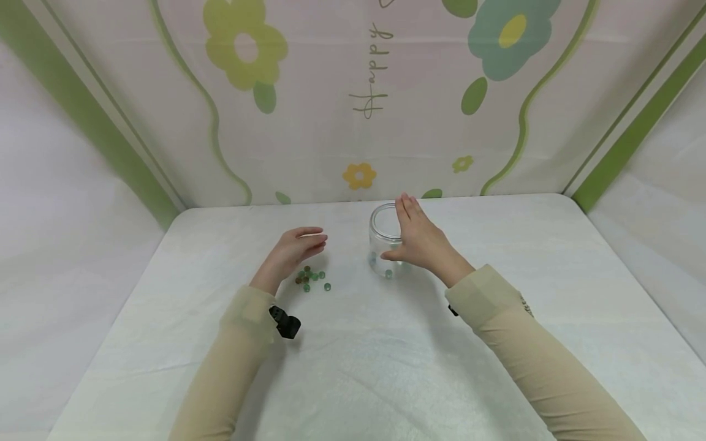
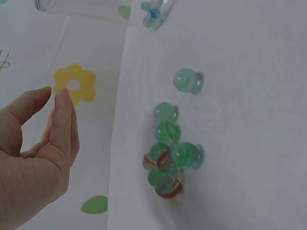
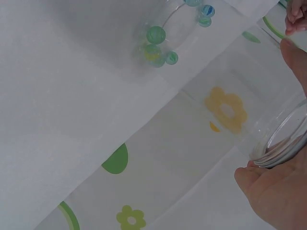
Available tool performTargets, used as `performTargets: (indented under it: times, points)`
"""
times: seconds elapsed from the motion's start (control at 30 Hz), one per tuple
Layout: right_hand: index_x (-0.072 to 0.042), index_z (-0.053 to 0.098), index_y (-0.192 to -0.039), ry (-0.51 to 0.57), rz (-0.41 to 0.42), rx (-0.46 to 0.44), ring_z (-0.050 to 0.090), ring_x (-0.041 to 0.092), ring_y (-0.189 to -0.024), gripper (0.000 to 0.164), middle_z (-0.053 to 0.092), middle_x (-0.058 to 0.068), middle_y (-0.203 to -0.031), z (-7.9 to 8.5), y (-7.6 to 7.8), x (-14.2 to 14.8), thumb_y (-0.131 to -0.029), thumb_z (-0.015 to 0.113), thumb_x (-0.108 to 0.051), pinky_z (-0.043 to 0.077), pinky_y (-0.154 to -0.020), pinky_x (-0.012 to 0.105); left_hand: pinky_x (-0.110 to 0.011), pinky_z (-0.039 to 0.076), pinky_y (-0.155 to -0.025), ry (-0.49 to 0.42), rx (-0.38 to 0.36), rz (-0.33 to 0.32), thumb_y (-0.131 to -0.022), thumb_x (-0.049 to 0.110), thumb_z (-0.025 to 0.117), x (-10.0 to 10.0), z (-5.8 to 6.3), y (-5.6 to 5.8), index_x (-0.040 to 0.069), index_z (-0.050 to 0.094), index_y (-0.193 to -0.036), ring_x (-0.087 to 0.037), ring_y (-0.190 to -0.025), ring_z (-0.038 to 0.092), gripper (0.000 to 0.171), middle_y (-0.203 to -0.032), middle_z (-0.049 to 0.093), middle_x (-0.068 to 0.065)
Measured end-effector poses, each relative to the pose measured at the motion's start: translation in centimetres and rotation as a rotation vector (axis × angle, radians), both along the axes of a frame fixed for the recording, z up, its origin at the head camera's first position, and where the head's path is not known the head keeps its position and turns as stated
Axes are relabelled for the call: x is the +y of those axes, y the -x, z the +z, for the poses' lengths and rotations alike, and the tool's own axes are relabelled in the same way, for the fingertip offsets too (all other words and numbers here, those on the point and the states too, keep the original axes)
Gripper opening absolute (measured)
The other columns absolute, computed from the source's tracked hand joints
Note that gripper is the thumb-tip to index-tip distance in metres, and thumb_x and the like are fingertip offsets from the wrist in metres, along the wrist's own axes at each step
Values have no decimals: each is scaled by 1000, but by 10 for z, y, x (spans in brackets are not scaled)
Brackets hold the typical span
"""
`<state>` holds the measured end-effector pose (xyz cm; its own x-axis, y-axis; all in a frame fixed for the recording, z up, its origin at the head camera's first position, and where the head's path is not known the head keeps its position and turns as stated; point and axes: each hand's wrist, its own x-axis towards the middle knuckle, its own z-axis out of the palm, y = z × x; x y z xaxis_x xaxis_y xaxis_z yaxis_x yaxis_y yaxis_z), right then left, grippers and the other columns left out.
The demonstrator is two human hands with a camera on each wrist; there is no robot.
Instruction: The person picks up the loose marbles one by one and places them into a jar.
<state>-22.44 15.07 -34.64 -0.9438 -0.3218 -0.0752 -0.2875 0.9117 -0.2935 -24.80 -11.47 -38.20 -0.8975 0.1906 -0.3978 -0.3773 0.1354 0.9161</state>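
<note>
A clear glass jar stands upright near the table's back edge, with several marbles around the inside of its base. My right hand holds the jar near the rim from the right, thumb across the front and fingers at the far side. On the left, my left hand hovers just behind a cluster of green and reddish-brown marbles. Its fingers are nearly straight, and the thumb tip stands close to the fingertips with nothing visible between them in the left wrist view.
A white cloth covers the table. Behind it rises a pale backdrop printed with flowers and lettering. White fabric walls stand at both sides. One green marble lies a little apart from the cluster.
</note>
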Motion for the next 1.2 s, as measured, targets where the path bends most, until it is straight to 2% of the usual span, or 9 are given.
performTargets:
  times: [0.1, 0.2, 0.4, 0.67, 0.97, 1.2]
  points:
    - [9, 3, -150, 1, -1, 1, 2, 38, -149, 116, -1, 24, -160, 1, 0, 0, -77, 77, -45, 15, -123, 47, -10, 53, -84, 24, -2, 4, -99, 10, 52, -9, -6, -1, 0, 38, -144, -2, -94, 58, 48, -140, 46, -18]
    - [8, 3, -150, 4, -3, 2, 2, 37, -149, 116, -1, 23, -160, 1, -1, 0, -77, 77, -45, 16, -123, 47, -13, 53, -88, 56, -1, -16, -99, 11, 52, -16, -13, -3, 0, 38, -144, 0, -92, 59, 48, -140, 47, -20]
    - [8, 2, -150, 6, -3, -4, 0, 37, -149, 116, -1, 23, -160, 1, 0, -1, -78, 77, -45, 14, -123, 46, -21, 52, -94, 199, 14, -125, -99, 17, 53, -25, -24, -9, -1, 44, -139, -5, -98, 62, 45, -137, 53, -20]
    - [7, 1, -150, 4, -5, -10, -2, 36, -149, 117, -3, 22, -160, 0, 0, -1, -78, 76, -45, 13, -124, 46, -19, 51, -83, 289, 32, -257, -97, 19, 56, -27, -30, -18, -2, 51, -131, -3, -89, 62, 41, -124, 63, -15]
    - [7, 1, -150, 18, -11, -15, -1, 36, -149, 116, -2, 22, -160, 1, -1, -1, -78, 77, -44, 14, -124, 46, -21, 56, -81, 323, 60, -276, -98, 14, 53, -20, -32, -26, -7, 53, -126, -5, -84, 64, 35, -121, 64, -21]
    - [8, 2, -150, 12, -12, -14, -1, 36, -149, 116, -2, 23, -160, 2, -1, -2, -77, 77, -43, 14, -123, 46, -23, 55, -78, 384, 99, -292, -96, 13, 57, -14, -30, -28, -6, 57, -122, -8, -83, 65, 33, -112, 67, -19]
